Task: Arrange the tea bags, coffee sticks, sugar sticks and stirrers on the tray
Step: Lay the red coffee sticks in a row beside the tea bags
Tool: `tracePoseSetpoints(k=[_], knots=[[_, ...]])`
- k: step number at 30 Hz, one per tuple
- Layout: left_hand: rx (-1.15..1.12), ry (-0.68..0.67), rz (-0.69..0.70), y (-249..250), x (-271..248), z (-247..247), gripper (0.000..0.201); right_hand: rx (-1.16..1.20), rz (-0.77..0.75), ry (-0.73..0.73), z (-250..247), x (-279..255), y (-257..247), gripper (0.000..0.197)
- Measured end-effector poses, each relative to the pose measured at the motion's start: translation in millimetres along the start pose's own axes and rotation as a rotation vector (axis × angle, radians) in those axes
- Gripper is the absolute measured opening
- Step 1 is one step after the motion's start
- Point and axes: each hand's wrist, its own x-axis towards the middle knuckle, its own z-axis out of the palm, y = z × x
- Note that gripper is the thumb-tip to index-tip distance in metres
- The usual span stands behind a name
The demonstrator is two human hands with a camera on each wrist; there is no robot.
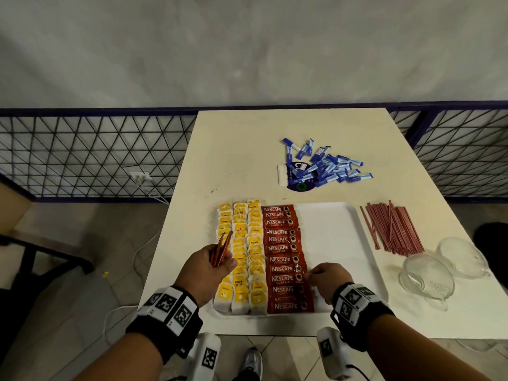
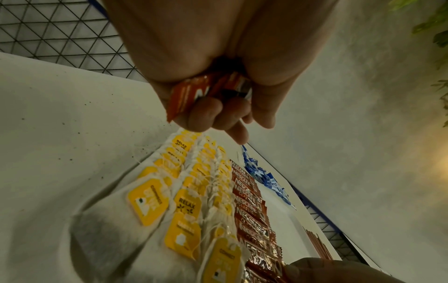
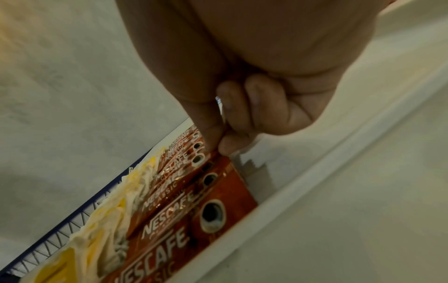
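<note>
A white tray (image 1: 338, 243) holds three columns of yellow-tagged tea bags (image 1: 240, 257) and one column of red coffee sticks (image 1: 283, 259) beside them. My left hand (image 1: 209, 268) grips a small bundle of red coffee sticks (image 1: 221, 247) above the tea bags; the wrist view shows those held sticks (image 2: 194, 93) in the curled fingers. My right hand (image 1: 327, 281) pinches the right end of a coffee stick (image 3: 213, 155) lying in the column, thumb and forefinger closed on it. Blue sugar sticks (image 1: 327, 165) lie piled at the back. Red-brown stirrers (image 1: 390, 229) lie right of the tray.
Two overturned glass cups (image 1: 428, 279) stand at the table's right edge, near the stirrers. A dark round card (image 1: 298, 176) lies under the sugar pile. The tray's right half is bare. A wire-mesh fence (image 1: 96, 149) runs behind the table.
</note>
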Motion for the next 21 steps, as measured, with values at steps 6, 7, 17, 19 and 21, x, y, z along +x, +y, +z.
tracePoseSetpoints(k=[6, 7, 17, 19, 21], knots=[[-0.021, -0.108, -0.013, 8.7, -3.9, -2.4, 0.01, -0.047, -0.004, 0.009, -5.9, -6.8, -3.9, 0.022], [-0.055, -0.16, -0.026, 12.9, -6.4, -2.9, 0.012, -0.058, -0.03, 0.043, -9.0, -9.7, -6.1, 0.026], [-0.062, -0.548, -0.071, 54.7, -20.3, 17.6, 0.014, 0.288, -0.721, -0.079, -18.0, -64.4, -62.1, 0.003], [-0.161, -0.493, -0.081, 57.4, -22.0, 18.0, 0.014, 0.366, -0.655, -0.041, -21.7, -61.3, -54.4, 0.009], [-0.248, -0.401, -0.088, 59.3, -22.8, 18.8, 0.013, 0.433, -0.597, -0.053, -26.6, -60.3, -47.8, 0.012]])
